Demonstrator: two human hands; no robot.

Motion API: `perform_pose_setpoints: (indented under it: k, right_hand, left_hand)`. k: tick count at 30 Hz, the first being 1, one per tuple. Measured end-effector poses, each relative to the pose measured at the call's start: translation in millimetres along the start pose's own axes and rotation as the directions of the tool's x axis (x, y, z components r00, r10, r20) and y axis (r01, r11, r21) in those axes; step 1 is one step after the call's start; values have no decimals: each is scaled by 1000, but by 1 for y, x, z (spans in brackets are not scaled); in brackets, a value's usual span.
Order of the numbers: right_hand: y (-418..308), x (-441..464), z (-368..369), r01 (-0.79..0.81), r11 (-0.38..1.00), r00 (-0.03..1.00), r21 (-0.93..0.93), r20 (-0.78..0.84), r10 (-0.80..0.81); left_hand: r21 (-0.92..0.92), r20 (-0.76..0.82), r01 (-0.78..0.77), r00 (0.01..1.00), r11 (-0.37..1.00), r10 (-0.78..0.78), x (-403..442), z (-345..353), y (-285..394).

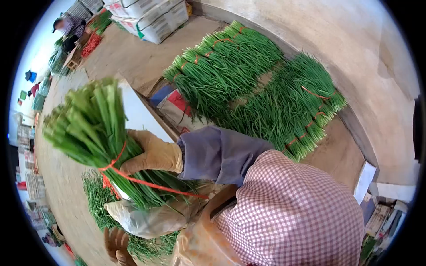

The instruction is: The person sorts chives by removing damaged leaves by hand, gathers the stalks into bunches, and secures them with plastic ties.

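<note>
My right hand (153, 153), in a tan glove, grips a bundle of green stalks (95, 122). Its thumb presses on the near side; the other fingers are partly hidden behind the stalks. A red tie (116, 167) circles the bundle beside the thumb, and its long loose end trails rightward. At the bottom left my left hand (116, 244), in a brown glove, is apart from the bundle, with its fingers stretched out and nothing held. Loose greens (98, 197) lie on the floor below the held bundle.
Tied green bundles (230, 57) lie in rows beside the wall (310, 26). White crates (155, 22) stand at the top. A person (71, 31) sits at the upper left near red ties (91, 43). A white board (137, 111) is behind my right hand.
</note>
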State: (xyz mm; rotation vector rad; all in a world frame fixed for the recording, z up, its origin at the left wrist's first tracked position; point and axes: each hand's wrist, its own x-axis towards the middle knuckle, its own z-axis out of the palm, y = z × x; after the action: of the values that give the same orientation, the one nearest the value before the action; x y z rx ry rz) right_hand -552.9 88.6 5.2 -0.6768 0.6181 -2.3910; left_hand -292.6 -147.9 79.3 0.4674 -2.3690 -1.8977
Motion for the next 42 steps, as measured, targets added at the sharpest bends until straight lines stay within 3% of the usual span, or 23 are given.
perform_pose_setpoints:
  k: [2, 5, 6, 7, 11, 14, 16, 18, 21, 22, 23, 24, 27, 28, 29, 30, 31, 32, 35, 36, 37, 38, 42]
  right_hand:
    - [-1, -5, 12, -67, 996, 998, 54, 14, 67]
    - [10, -6, 27, -141, 910, 981, -391, 70, 183]
    - [31, -6, 28, -107, 928, 972, -358, 159, 174]
    - [51, -6, 34, -58, 960, 966, -274, 227, 123]
    - [59, 1, 42, -71, 980, 956, -187, 268, 121]
    - [56, 8, 39, 44, 834, 965, -549, 240, 107]
    - [57, 10, 39, 100, 811, 959, -577, 272, 76]
    - [63, 11, 31, 122, 811, 955, -573, 291, 63]
    - [66, 20, 30, -15, 993, 944, -120, 327, 54]
    - [66, 20, 27, -38, 989, 959, -146, 274, 77]
    - [66, 18, 24, -62, 984, 970, -167, 221, 99]
    - [65, 16, 22, -89, 979, 979, -186, 166, 121]
    - [57, 16, 25, 40, 925, 985, -378, 168, 26]
    - [62, 15, 36, 54, 918, 974, -393, 222, 38]
    - [66, 15, 46, 73, 885, 960, -459, 273, 63]
    - [71, 16, 60, 95, 861, 929, -500, 356, 105]
    - [73, 19, 77, 6, 945, 932, -328, 345, 113]
    - [84, 28, 83, -38, 940, 901, -340, 396, 179]
    - [81, 48, 149, -291, 909, 804, -299, 439, 401]
    - [95, 65, 160, 123, 783, 744, -609, 579, 334]
    - [109, 64, 173, 336, 644, 721, -688, 628, 294]
    - [140, 63, 191, 67, 855, 680, -514, 650, 338]
    - [244, 46, 269, -178, 863, 227, -472, 834, 503]
  left_hand:
    - [122, 28, -198, 980, 973, 196, 25, 31, 29]
    - [133, 8, -418, 907, 899, 420, 59, 55, 36]
    - [120, -26, -494, 865, 861, 501, 71, 55, 25]
    - [407, -61, -223, 961, 886, 270, 66, -2, -10]
    - [-108, -265, -316, 923, 943, 279, 87, 21, -27]
    - [-338, -292, -294, 936, 894, 198, 91, 12, -41]
    - [-382, -306, -273, 939, 883, 158, 89, 15, -35]
    - [-321, -334, -244, 933, 915, 131, 86, 25, -26]
    - [-122, -271, -307, 925, 944, 266, 98, 50, -13]
    - [-42, -221, -355, 915, 934, 337, 102, 54, -12]
    - [-121, -268, -195, 951, 973, 157, 110, 41, -14]
    - [-126, -244, -207, 954, 970, 171, 112, 48, -10]
    - [-86, -160, -286, 950, 954, 270, 109, 53, 1]
    - [-183, -88, -279, 960, 943, 267, 92, 46, 3]
    - [-41, -258, -218, 945, 975, 200, 68, 32, -7]
    - [-100, -266, -173, 954, 980, 141, 45, 30, 1]
    - [-160, -272, -129, 959, 979, 82, 21, 29, 8]
    - [-176, -439, -207, 891, 962, 111, 13, 35, 14]
    - [-54, -580, -435, 746, 899, 326, -11, 18, 26]
    - [20, -635, -457, 681, 889, 365, -27, 7, 24]
    - [-35, -712, -488, 625, 872, 321, -36, 8, 16]
    - [-42, -805, -580, 502, 814, 316, -42, 0, -4]
    - [-100, -968, -605, 244, 790, 64, -115, -19, -46]
